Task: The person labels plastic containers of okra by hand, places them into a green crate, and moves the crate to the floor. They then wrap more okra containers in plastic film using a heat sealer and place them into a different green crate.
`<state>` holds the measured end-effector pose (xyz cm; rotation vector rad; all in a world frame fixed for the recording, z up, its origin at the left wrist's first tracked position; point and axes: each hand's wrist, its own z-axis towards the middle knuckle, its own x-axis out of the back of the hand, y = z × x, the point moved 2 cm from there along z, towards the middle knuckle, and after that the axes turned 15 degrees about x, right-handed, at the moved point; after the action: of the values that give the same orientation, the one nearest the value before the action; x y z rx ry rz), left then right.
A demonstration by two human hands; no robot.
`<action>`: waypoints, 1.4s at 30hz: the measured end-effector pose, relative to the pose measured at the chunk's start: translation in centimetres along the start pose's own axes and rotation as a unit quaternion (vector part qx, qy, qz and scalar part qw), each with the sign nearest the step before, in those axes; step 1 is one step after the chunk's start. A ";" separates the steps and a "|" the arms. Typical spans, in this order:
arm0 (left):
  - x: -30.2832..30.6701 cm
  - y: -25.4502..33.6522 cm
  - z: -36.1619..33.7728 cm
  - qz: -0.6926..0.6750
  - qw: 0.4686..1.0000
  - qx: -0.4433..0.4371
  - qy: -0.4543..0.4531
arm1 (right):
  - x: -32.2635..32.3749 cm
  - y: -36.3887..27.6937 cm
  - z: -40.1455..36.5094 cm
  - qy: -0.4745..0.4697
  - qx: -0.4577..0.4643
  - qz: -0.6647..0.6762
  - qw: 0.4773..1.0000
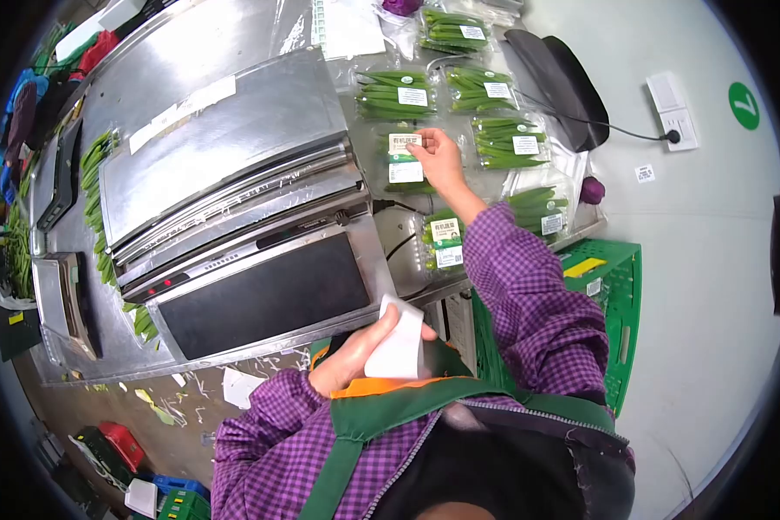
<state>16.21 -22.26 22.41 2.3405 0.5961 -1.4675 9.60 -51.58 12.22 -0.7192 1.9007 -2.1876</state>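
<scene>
My left hand (355, 351) is closed around a folded white strip of paper (396, 342), held close to my apron. My right hand (440, 163) reaches out over the steel table, its thumb and fingertips pinched at the edge of a printed green-and-cream label (402, 146). That label lies on a clear bag of green vegetables, above a plain white sticker (406, 173). Nearer to me, another bag carries the same kind of printed label (445, 230). Several more bags of green vegetables (396, 94) around my right hand bear white stickers.
A steel sealing machine (225, 143) with a black front plate (264, 295) fills the table to the left. Loose green leaves (98, 195) lie beyond it. A green crate (611, 316) stands below the right edge. A black cable runs to a wall socket (678, 130).
</scene>
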 end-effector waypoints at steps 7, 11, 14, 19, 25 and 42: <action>-0.1 -1.3 -2.7 0.285 0.952 -0.113 0.021 | -0.5 -1.1 -0.3 -0.066 0.173 -0.391 0.902; 1.7 -2.6 -1.0 0.278 0.951 -0.061 0.122 | 1.1 -1.2 -2.0 -0.211 0.306 -0.450 0.812; 1.1 -1.6 -0.3 0.264 0.937 -0.110 0.200 | 2.9 -5.5 -4.3 -0.235 0.191 -0.310 0.901; 1.1 -0.3 2.4 -0.032 0.947 -0.201 0.247 | 4.2 -15.2 -14.1 -0.484 0.010 0.080 0.871; 0.8 0.7 3.6 -0.035 0.942 -0.196 0.271 | 4.4 -14.3 -18.7 -0.352 0.109 -0.025 0.929; 0.7 2.4 0.5 -0.178 0.943 -0.176 0.218 | 0.3 -2.9 8.6 -0.020 0.104 0.029 0.994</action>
<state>17.32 -24.46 21.70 2.3455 1.3355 -0.8500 13.78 -58.81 15.79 -0.6583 1.6223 -2.2722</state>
